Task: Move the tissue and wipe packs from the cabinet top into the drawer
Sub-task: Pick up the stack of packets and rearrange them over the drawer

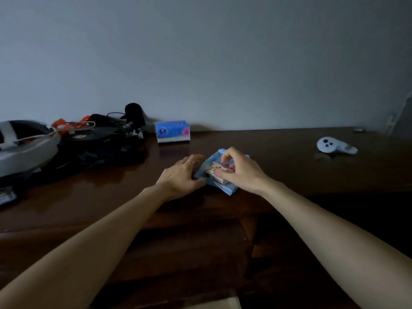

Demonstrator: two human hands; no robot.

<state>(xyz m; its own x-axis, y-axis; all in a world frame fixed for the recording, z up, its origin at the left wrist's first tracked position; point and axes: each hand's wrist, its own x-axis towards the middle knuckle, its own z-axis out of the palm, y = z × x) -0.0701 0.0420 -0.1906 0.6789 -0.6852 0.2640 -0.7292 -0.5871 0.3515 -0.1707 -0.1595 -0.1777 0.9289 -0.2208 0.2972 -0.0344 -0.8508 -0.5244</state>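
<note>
A light blue wipe pack [211,172] lies flat on the dark wooden cabinet top [278,166], near its front edge. My left hand [180,175] rests against the pack's left side, fingers spread. My right hand [238,170] lies over the pack's right half, its fingers pinching at the white flap on top. A blue and white tissue pack [172,131] with a pink flower print stands further back by the wall. Below the front edge, a dark drawer [189,253] stands partly pulled out; its inside is too dark to make out.
A pile of black straps, cables and a grey headset [26,148] fills the cabinet's left end. A white handheld controller [334,146] lies at the right. A small round object [359,130] sits at the back right corner. The grey wall runs behind.
</note>
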